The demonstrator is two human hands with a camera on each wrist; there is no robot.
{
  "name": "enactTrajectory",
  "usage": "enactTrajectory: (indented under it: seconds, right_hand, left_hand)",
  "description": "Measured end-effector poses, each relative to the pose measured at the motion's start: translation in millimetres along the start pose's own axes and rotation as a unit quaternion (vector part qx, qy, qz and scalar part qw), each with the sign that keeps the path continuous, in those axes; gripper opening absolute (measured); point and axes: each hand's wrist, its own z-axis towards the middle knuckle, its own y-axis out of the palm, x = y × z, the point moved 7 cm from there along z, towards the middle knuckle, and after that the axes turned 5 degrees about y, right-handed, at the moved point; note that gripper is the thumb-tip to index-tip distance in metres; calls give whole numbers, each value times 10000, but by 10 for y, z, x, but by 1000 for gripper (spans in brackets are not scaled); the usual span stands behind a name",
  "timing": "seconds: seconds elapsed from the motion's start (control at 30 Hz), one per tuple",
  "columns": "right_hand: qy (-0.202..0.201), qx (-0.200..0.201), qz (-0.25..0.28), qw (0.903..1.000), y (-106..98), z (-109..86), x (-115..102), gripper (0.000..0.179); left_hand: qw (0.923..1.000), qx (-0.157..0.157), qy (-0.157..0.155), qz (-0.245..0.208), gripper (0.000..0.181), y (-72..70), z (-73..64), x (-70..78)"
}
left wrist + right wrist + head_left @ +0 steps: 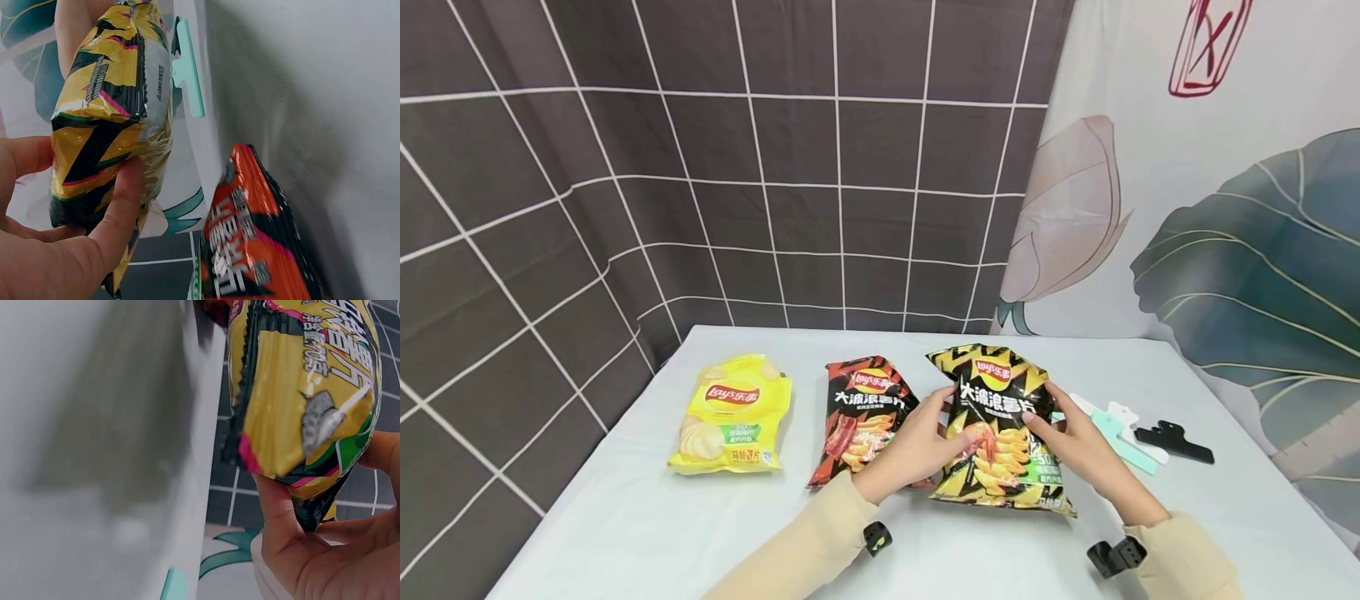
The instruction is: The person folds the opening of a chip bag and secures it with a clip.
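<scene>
A black-and-gold chip bag (992,433) is held between both hands above the table, its printed front facing up toward the head camera. My left hand (928,442) grips its left side, with the thumb across the front. On the opposite side my right hand (1075,442) holds the edge, thumb on the front. The left wrist view shows the left fingers and thumb around the puffed bag (106,125). In the right wrist view the right hand (337,550) pinches the bag's side. A red-and-black chip bag (865,417) lies just left, partly hidden by the left forearm.
A yellow chip bag (730,417) lies farther left on the white table (625,517). Right of the held bag are a mint-green clip (1123,442), white clips (1127,417) and a black clip (1176,440). Dark checked cloth (790,167) hangs behind the table.
</scene>
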Motion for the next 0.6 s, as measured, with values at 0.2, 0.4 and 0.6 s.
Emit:
enactTrajectory:
  seconds: [0.2, 0.4, 0.6]
  right_hand:
    - [-114, 53, 72, 9999, 77, -44, -94, 83]
    - [-172, -64, 232, 9996, 182, -84, -175, 82]
    - [-268, -78, 376, 9989, 304, -110, -262, 80]
  left_hand:
    - [9994, -35, 39, -336, 74, -122, -125, -44]
    - [9997, -41, 99, -214, 73, -223, -236, -133]
    - [9996, -31, 116, -237, 76, -293, -333, -246]
